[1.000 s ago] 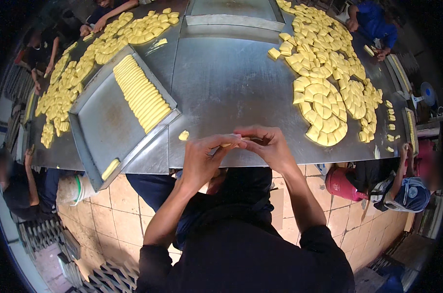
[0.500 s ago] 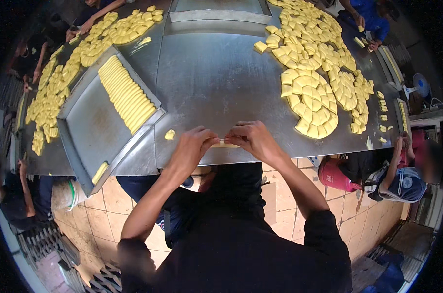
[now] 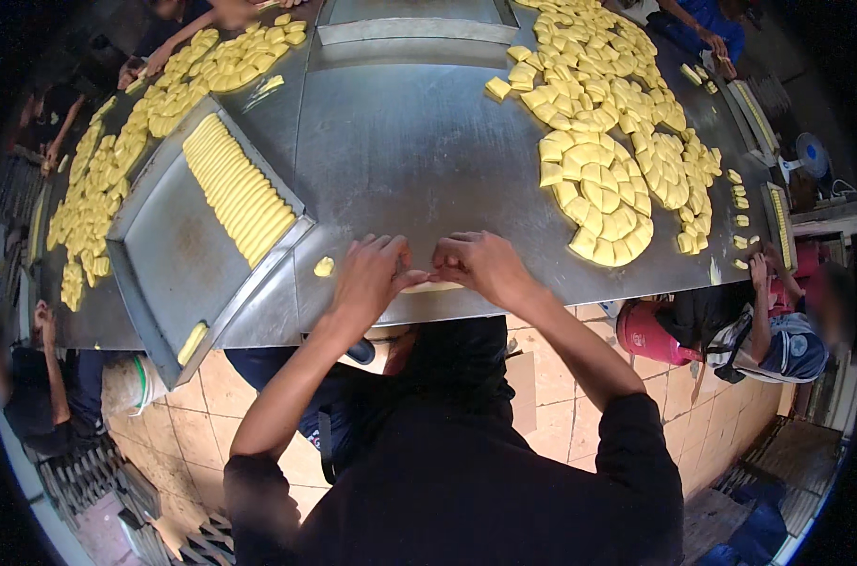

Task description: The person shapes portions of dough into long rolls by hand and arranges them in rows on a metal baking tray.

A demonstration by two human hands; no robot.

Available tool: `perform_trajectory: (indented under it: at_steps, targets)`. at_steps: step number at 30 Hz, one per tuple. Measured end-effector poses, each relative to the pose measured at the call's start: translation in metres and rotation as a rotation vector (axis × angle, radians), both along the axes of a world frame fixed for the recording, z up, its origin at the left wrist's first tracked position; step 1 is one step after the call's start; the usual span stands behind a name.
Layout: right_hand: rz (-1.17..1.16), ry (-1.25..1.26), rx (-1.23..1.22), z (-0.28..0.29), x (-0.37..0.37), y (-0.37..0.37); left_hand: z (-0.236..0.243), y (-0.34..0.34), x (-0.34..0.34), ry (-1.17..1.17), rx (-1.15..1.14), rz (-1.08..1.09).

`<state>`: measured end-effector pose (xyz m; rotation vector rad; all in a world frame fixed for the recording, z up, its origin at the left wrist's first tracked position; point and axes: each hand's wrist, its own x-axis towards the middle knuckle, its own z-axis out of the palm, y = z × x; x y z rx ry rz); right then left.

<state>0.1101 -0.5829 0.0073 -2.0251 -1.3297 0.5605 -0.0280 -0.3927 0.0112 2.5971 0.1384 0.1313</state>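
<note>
At the near edge of the metal table, my left hand [image 3: 374, 274] and my right hand [image 3: 481, 268] come close together. Between them lies a small pale yellow piece of dough [image 3: 432, 287], flattened and partly covered by my fingers. The fingers of both hands are curled, thumbs and fingertips pinching the dough's far edge. Left of my left hand a small lump of dough [image 3: 325, 267] rests on the table. Further left stands a metal tray [image 3: 159, 236] with a tight row of rolled dough sticks [image 3: 237, 189] along its far side and a single roll [image 3: 193, 342] in its near corner.
Cut dough pieces [image 3: 598, 193] spread in rounds over the right of the metal table [image 3: 410, 141], with more dough [image 3: 98, 203] at the left. Another metal tray [image 3: 417, 30] stands at the far side. Several people work around the table. A red tub [image 3: 650, 332] stands at the right.
My left fingers have lifted and curled a little, and both hands still hold the dough in nearly the same place. The view has shifted slightly.
</note>
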Motion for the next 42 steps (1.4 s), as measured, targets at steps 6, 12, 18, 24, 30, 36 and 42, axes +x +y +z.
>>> perform_trajectory:
  at_steps: [6,12,18,24,30,36,42]
  targets:
    - [-0.195,-0.496,0.136,-0.001,0.009,-0.013,-0.007,0.013,-0.002,-0.174,0.038,0.085]
    - [-0.136,-0.033,0.185,-0.01,0.005,-0.038,-0.019,0.004,-0.028,-0.101,-0.561,0.164]
    - [-0.145,0.069,0.138,0.0,-0.006,-0.024,-0.003,0.01,-0.01,0.002,-0.428,0.045]
    - [-0.314,-0.441,0.096,-0.002,0.0,-0.022,-0.008,0.011,0.0,-0.368,0.047,0.087]
    - [-0.199,-0.084,0.102,-0.005,-0.009,-0.034,-0.014,0.0,-0.022,-0.066,-0.444,0.201]
    - [-0.176,0.093,0.232,-0.004,-0.015,-0.019,-0.012,-0.001,-0.006,-0.195,-0.302,-0.013]
    - [-0.317,-0.433,0.024,0.002,-0.002,-0.018,-0.008,0.007,0.005,-0.409,0.003,0.08]
